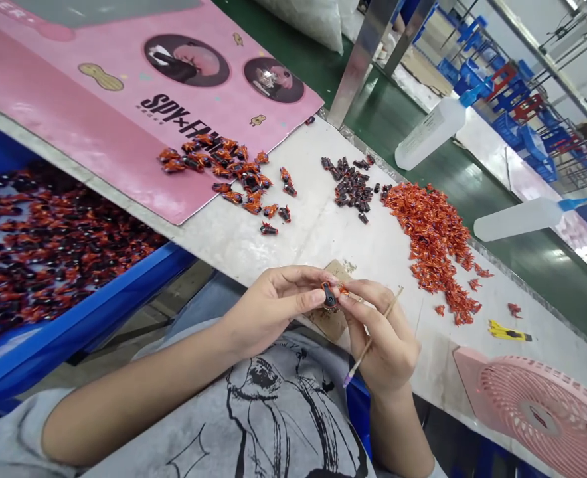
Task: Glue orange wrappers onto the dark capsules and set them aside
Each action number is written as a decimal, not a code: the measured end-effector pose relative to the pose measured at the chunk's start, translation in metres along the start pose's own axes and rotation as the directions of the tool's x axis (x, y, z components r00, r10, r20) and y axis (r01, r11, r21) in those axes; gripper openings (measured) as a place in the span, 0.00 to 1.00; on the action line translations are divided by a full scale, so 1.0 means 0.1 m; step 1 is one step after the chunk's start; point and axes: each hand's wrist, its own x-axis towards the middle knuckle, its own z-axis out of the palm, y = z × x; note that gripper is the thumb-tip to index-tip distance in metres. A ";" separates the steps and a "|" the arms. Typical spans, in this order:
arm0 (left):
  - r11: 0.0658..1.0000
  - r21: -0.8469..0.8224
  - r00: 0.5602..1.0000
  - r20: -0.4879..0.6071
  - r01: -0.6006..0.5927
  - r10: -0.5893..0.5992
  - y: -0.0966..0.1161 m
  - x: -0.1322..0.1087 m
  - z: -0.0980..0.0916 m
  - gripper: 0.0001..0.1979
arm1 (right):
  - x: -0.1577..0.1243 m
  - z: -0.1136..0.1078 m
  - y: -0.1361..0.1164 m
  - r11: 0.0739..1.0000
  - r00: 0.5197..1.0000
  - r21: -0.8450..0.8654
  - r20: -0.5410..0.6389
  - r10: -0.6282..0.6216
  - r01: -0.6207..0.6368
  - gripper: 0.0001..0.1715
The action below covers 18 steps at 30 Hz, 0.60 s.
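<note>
Between the fingertips of my left hand [278, 302] is a small black figure part [329, 295] with a red edge. My right hand [380, 325] pinches a small orange part [343, 289] against it; the fingers partly hide where the two meet. A thin wooden stick [366, 352] with a purple tip also lies across the right hand, tucked between its fingers. Below both hands, a brown pad [333, 326] rests at the table's edge. Further off lie a heap of orange parts [430, 232], a smaller group of black parts [352, 186] and a cluster of joined orange-and-black pieces [246, 176].
A blue bin [114, 292] full of orange-and-black pieces stands at left below the table [293, 255]. A pink printed board [124, 126] covers the table's left end. At right are a yellow cutter [509, 332] and a pink fan [542, 415]; two white bottles [430, 133] stand behind.
</note>
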 end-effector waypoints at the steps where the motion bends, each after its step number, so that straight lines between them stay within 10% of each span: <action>1: 1.000 0.005 1.000 0.005 0.004 -0.004 0.00 0.00 0.01 0.10 | 0.00 -0.02 0.00 1.000 1.000 0.009 0.010 0.001 -0.002 0.19; 5: 0.995 0.087 0.998 -0.023 -0.056 0.058 0.00 -0.05 0.06 0.09 | -0.07 0.00 -0.05 0.971 0.973 0.150 -0.109 0.205 -0.188 0.20; 9: 0.939 0.289 0.976 -0.054 -0.186 0.210 0.00 -0.11 0.13 0.08 | -0.16 0.13 -0.16 0.829 0.828 0.428 -0.262 0.496 -0.361 0.14; 18: 0.904 0.358 0.948 -0.121 -0.234 0.294 -0.08 -0.11 0.16 0.06 | -0.13 0.29 -0.23 0.858 0.810 0.415 -0.362 0.461 -0.303 0.13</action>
